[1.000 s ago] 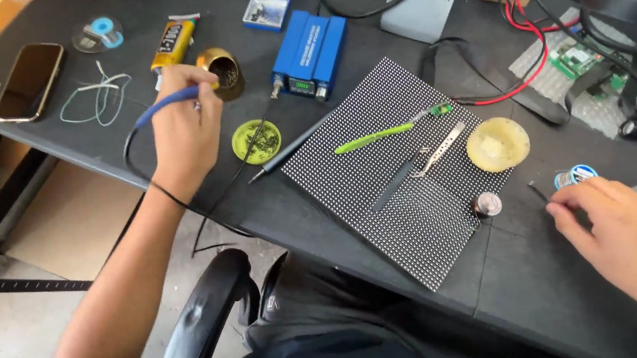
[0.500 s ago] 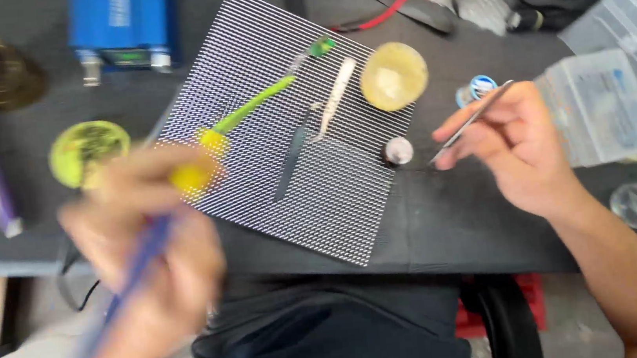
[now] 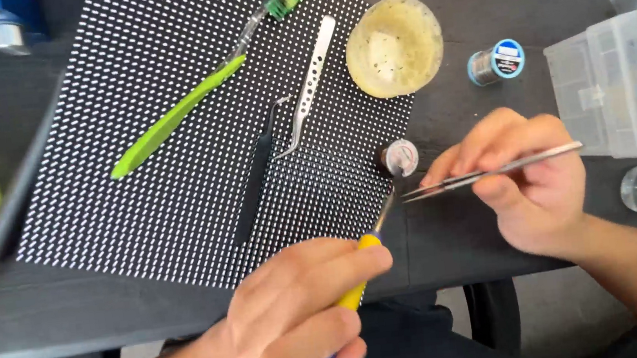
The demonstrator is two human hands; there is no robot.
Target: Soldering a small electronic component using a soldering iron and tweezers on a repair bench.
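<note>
Near mat point(image 3: 176, 178) edge: L hand point(image 3: 294, 323) grips iron point(image 3: 359, 265), R hand point(image 3: 528, 181) pinches tweezers point(image 3: 491, 171); dish point(image 3: 394, 46) holds yellowish residue, maybe flux.

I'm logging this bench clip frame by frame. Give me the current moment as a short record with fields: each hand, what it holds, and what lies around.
left hand: grips a soldering iron with yellow collar, tip at the panel's right edge
right hand: holds silver tweezers, tips pointing left toward the iron tip
panel: black dotted board lying flat on the dark table
on panel: green brush, perforated steel tweezers, black tweezers
near tips: small round tin
beyond: yellowish dish, solder spool, clear plastic box
</note>
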